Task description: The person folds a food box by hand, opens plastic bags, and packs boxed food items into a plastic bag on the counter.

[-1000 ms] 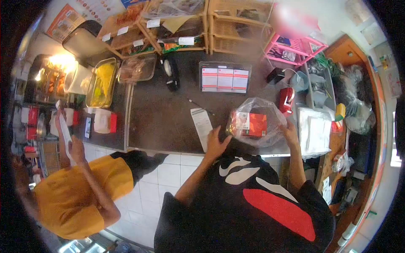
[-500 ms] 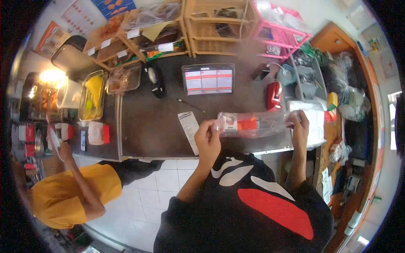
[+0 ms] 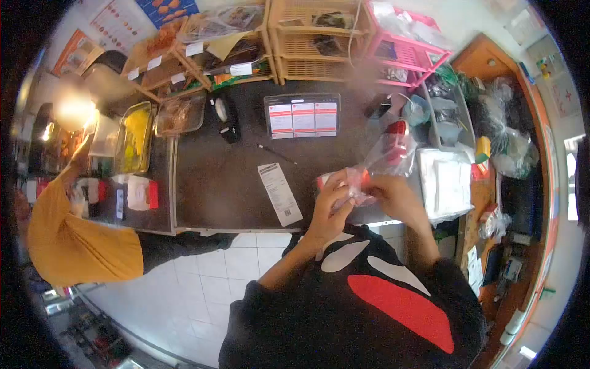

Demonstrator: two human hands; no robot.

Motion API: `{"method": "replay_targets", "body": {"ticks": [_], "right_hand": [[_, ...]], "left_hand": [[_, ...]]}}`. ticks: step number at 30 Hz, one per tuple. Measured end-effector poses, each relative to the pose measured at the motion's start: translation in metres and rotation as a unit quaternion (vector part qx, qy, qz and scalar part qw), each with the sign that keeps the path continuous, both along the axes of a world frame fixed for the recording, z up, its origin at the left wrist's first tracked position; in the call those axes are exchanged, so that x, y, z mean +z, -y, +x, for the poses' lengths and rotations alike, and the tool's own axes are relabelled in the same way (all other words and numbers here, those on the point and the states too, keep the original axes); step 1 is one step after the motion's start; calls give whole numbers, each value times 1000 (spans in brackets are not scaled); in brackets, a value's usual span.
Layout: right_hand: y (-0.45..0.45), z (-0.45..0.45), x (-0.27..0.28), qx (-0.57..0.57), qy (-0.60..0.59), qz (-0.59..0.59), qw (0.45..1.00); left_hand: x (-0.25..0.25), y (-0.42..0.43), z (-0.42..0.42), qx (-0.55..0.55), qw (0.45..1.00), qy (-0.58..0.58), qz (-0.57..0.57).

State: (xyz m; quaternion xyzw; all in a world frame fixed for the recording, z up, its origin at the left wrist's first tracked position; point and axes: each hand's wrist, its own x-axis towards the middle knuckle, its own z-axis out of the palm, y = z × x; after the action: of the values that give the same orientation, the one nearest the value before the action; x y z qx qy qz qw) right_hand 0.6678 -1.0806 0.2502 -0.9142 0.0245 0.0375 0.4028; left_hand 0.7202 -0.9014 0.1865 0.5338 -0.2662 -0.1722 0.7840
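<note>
Over the dark counter (image 3: 215, 197), my left hand (image 3: 332, 206) is closed around a clear plastic bag (image 3: 384, 158) with a red and white package (image 3: 322, 180) inside. My right hand (image 3: 396, 198) is bent in close beside it, its fingers at the gathered plastic and mostly hidden. The loose end of the bag stands up past my right hand, in front of a red stapler-like object (image 3: 398, 136). A printed receipt (image 3: 279, 194) lies to the left of my hands.
A tablet (image 3: 303, 115) stands at the counter's back, with a pen (image 3: 276, 154) before it. White plastic bags (image 3: 445, 184) are stacked at right. Food trays (image 3: 134, 138) line the left. A co-worker in a yellow shirt (image 3: 86, 240) reaches across the left counter.
My hands were apart, stretching the bag sideways; now they are together, the plastic bunched between them and its loose end up. The co-worker has moved farther forward, arm reaching toward the lit area.
</note>
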Motion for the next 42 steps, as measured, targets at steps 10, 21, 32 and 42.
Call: {"method": "replay_targets", "body": {"ticks": [10, 21, 32, 42], "right_hand": [[17, 54, -146, 171, 27, -100, 980], [-34, 24, 16, 134, -25, -34, 990], [31, 25, -279, 124, 55, -387, 912], [-9, 31, -183, 167, -5, -294, 941]], "left_hand": [[-7, -13, -11, 73, 985, 131, 83], [-12, -17, -1, 117, 992, 26, 30], [-20, -27, -8, 108, 994, -15, 2], [-65, -44, -22, 111, 989, -57, 73]]}}
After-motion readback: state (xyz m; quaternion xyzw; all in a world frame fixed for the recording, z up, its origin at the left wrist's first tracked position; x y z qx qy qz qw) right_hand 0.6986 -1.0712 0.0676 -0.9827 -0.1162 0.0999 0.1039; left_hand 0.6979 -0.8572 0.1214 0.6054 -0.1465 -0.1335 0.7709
